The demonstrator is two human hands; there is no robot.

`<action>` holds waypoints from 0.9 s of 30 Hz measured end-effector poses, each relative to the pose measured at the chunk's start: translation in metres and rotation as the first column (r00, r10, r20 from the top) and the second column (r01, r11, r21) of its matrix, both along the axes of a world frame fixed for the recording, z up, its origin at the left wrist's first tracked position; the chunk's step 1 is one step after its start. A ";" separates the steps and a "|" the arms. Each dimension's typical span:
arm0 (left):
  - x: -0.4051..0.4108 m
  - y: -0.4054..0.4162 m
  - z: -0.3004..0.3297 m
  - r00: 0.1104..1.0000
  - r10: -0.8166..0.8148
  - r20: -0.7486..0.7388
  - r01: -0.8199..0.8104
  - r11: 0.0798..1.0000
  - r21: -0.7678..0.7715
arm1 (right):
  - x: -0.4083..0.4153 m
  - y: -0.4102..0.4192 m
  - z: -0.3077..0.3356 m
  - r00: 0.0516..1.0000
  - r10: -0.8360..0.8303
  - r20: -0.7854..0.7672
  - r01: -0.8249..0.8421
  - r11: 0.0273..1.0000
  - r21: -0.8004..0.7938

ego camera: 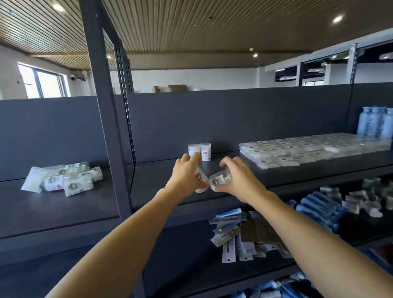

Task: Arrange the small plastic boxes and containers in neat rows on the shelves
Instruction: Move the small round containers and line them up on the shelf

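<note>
Both hands over top dark shelf (216, 168), front of two upright white cylindrical tubs (200, 152). Left hand (185, 176) curled round clear labelled plastic container (199, 178); right hand (235, 178) gripping second one (219, 180). Both tilted, long axes slanting inward, ends nearly touching. Risk: collision or slip, toppling standing tubs.

Both arms reach forward, hands close together; left hand (186, 177) and right hand (238, 181) each seem to grip something small.
</note>
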State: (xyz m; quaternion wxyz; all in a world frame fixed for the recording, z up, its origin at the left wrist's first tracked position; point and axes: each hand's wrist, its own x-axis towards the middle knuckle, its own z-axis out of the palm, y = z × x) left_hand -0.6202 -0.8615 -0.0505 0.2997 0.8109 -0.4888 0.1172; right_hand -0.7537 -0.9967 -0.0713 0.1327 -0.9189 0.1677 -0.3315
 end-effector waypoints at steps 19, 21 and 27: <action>0.126 -0.110 -0.011 0.990 0.010 -0.138 -0.028 0.991 -0.127 | 0.122 -0.117 0.011 0.997 0.043 -0.071 -0.042 0.999 0.014; 0.140 -0.117 -0.016 0.990 0.006 -0.142 -0.026 0.990 -0.140 | 0.135 -0.126 0.007 0.996 0.049 -0.075 -0.049 0.999 0.006; 0.162 -0.138 -0.035 0.985 0.004 -0.175 -0.037 0.982 -0.186 | 0.166 -0.140 -0.005 0.998 0.048 -0.051 -0.049 0.999 -0.018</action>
